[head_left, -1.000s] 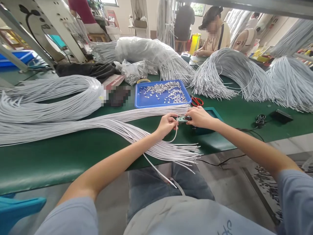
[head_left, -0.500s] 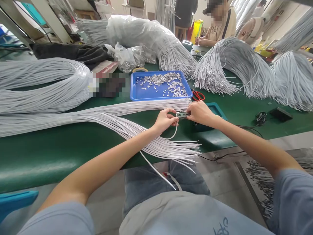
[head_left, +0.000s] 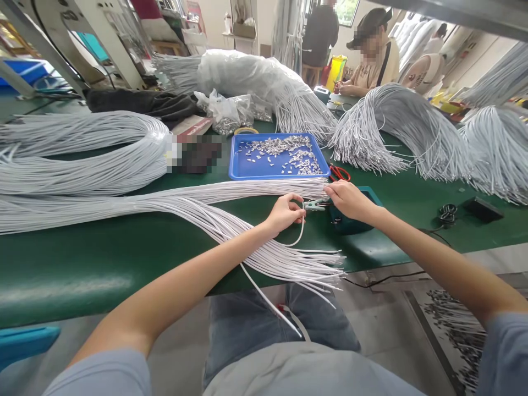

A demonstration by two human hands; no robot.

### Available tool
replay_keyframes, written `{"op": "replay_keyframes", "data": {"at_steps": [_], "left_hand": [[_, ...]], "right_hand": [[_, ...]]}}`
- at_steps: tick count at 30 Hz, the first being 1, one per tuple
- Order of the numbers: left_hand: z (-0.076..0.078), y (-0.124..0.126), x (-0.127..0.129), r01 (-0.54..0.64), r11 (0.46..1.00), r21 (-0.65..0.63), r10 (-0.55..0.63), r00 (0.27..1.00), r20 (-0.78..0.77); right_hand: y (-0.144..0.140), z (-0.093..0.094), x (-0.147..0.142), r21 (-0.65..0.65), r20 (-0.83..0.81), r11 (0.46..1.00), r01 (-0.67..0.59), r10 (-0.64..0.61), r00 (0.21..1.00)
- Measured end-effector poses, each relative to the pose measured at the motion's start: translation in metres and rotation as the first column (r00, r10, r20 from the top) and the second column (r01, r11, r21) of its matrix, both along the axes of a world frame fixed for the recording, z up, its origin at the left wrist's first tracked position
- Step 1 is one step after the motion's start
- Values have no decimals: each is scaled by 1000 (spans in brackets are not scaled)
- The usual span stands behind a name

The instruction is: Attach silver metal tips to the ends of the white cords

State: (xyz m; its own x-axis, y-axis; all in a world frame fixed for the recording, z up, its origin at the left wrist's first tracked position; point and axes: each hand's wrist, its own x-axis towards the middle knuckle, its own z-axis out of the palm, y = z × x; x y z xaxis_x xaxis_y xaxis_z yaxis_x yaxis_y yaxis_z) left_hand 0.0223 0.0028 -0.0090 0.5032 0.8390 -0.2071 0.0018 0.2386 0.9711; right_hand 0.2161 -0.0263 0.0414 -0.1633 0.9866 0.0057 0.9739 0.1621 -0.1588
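My left hand [head_left: 285, 213] is closed on a white cable [head_left: 300, 234], whose free part curves down below the fingers. A pale green clip [head_left: 314, 205] is at the fingertips, apparently gripping the cable's end. My right hand [head_left: 350, 199] is off the clip, fingers pinched at the tips of the upper cable bundle [head_left: 247, 190]; what they hold is hidden. Beneath that hand is a dark teal box [head_left: 350, 224]. A lower cable bundle [head_left: 264, 242] fans out under my left forearm, its ends near the table's front edge.
A blue tray [head_left: 247, 173] of small metal parts stands behind my hands, with red-handled scissors [head_left: 340, 174] beside it. Large cable bundles [head_left: 429, 121] lie right and left. A black adapter [head_left: 482, 209] sits at right. A person [head_left: 371, 60] works across the table.
My right hand has let go of the clip and shifted to the upper bundle's tips. The clip stays by my left hand, which keeps the cable. The camera view has tilted upward.
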Motion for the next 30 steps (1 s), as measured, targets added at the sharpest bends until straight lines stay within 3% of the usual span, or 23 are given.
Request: {"op": "replay_keyframes", "data": {"at_steps": [6,11,13,15,17,19,21,22,24,28,30], "left_hand": [[-3,1,-3,-23,998,50,22,1000,7],[-5,-7,-3,-101,975,197,89,994,65],[-8,-13,-1,-60,951,302,33,995,94],[-12,-19,0,65,907,417,-101,993,64],[-16,-24,0,274,796,540,-268,959,-92],[-17,-27,-1,483,587,650,-353,875,-331],[-17,-31,-3,595,403,695,-340,803,-491],[-16,-33,-4,617,357,701,-331,785,-523],[-14,-41,-6,642,278,715,-346,761,-549],[-13,-61,-11,642,-94,761,-360,691,-627],[-11,-66,-13,601,-212,771,-327,700,-635]], "right_hand": [[0,-6,3,49,-103,997,62,-56,993],[1,-7,6,106,-231,987,117,-90,969],[3,-7,9,129,-298,980,149,-105,949],[4,-7,12,150,-365,972,181,-115,924],[2,-5,13,174,-422,961,214,-123,898],[-5,-4,9,251,-468,936,248,-107,877],[-18,-5,-1,349,-504,905,244,-39,863],[-25,-6,-8,356,-524,912,202,16,852],[-38,-12,-26,198,-549,980,-6,116,828],[-42,-34,-58,-63,-561,951,-302,217,799],[-35,-47,-70,-92,-649,933,-349,210,731]]}}
